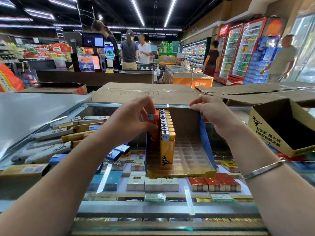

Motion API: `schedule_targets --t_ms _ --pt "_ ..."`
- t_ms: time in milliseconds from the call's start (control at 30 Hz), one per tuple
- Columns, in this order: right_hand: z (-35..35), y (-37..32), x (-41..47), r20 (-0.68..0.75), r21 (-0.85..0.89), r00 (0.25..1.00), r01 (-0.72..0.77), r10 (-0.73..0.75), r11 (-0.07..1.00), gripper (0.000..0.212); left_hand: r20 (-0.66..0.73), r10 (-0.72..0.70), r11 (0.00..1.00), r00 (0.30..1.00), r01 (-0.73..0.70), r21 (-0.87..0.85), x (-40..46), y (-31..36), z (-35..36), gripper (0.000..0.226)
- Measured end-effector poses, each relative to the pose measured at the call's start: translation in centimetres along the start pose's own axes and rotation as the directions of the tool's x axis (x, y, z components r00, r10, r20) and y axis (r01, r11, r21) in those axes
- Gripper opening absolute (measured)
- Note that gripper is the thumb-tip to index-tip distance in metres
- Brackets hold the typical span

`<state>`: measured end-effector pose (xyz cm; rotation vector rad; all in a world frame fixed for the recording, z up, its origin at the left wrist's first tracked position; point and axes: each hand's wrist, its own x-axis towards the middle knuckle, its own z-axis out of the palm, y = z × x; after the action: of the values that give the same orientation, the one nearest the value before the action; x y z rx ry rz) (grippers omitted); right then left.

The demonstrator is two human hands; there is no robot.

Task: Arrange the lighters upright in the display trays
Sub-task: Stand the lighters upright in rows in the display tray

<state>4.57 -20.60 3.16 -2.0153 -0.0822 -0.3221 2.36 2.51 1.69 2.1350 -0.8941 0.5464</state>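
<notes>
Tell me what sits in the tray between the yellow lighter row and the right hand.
Head view: only empty clear slots of the display tray lie between the yellow lighters and the right hand.

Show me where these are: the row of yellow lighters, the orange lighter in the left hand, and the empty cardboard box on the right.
row of yellow lighters [167, 126], head view, on the tops mid-row.
orange lighter [154, 116], head view, on its orange top.
left hand [134, 117], head view, on its back.
empty cardboard box [265, 133], head view, on its printed front wall.

my left hand [132, 116] has its fingers curled, pinching. my right hand [212, 111] is curled too, thumb and fingertips gripping. both forearms reach forward.
</notes>
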Motion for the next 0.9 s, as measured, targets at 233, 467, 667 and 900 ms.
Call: schedule_targets --t_ms 233,467,667,900 --pt "0.0 0.0 0.2 0.0 -0.035 0.999 0.032 -0.032 0.999 0.017 0.077 0.098 0.964 0.992 -0.114 0.238 0.2 -0.4 0.3 0.039" --pt "-0.7 0.3 0.3 0.092 -0.026 0.993 -0.072 0.074 0.997 0.01 0.09 -0.117 0.982 0.989 0.128 -0.137 0.2 -0.7 0.2 0.041" --pt "-1.0 0.6 0.5 0.115 -0.024 0.986 -0.117 0.119 0.993 0.013 0.248 -0.318 0.871 0.915 0.385 -0.306 0.2 -0.8 0.9 0.092" --pt "-0.6 0.7 0.5 0.061 0.18 0.998 -0.036 0.026 0.983 0.017 0.328 -0.381 0.778 0.865 0.491 -0.392 0.0 -0.8 1.6 0.097"
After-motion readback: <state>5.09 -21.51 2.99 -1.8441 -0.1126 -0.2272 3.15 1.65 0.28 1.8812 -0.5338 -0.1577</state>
